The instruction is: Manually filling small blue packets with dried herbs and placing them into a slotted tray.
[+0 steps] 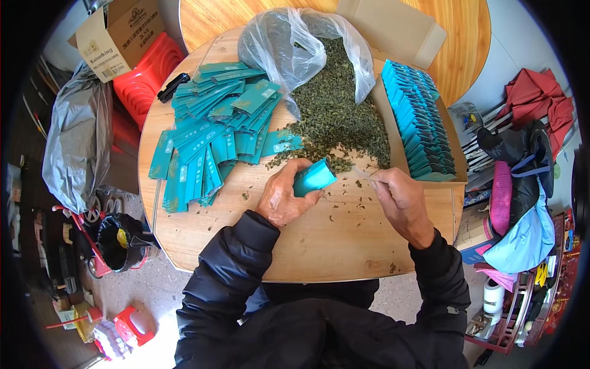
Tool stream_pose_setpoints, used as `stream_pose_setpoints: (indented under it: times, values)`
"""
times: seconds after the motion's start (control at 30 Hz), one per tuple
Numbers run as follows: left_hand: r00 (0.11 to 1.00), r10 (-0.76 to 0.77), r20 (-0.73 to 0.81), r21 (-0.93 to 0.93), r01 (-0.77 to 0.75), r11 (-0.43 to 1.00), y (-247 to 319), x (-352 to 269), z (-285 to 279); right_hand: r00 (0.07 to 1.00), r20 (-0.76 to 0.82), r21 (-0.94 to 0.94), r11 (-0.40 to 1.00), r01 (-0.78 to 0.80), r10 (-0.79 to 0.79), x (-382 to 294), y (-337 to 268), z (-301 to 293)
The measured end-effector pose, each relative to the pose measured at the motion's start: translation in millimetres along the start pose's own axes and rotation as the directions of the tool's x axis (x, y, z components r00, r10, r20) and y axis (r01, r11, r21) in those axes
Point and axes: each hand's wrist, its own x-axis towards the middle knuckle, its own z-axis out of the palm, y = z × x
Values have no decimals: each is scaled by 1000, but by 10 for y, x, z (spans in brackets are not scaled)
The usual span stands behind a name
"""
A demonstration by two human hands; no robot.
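Observation:
My left hand [288, 193] holds a teal foil packet [315, 178], tilted with its upper end toward the loose dried tea leaves [341, 106]. To the right, my right hand [400, 199] pinches a thin, pale, partly see-through tool [361, 173], whose kind I cannot tell, at the near edge of the leaves. The leaves spill from a clear plastic bag [276, 50] onto the wooden table [318, 249]. A fanned heap of flat teal packets [216, 124] lies left of the leaves. At the right, a cardboard box [447, 133] holds tightly lined-up teal packets [415, 120].
A black stapler-like object [173, 87] lies at the table's left edge. Behind are a cardboard flap [392, 27] and a second wooden tabletop [216, 18]. Red plastic stools [150, 74] and a carton [117, 41] stand at left, folded umbrellas [537, 104] at right.

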Motion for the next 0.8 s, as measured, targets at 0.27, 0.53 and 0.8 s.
stream_pose_setpoints:
  times: [0.27, 0.53, 0.8]
  values:
    - [1000, -13, 15, -6, 13, 1000, 58, -8, -15, 953, 238, -95, 972, 217, -189, 289, -67, -154]
    - [1000, -5, 21, -13, 6, 1000, 64, -2, -8, 856, 413, -197, 887, 418, -312, 581, -189, -212]
    - [998, 58, -6, 8, -58, 998, -12, -1, 28, 850, 425, -236, 868, 437, -312, 647, -305, -267]
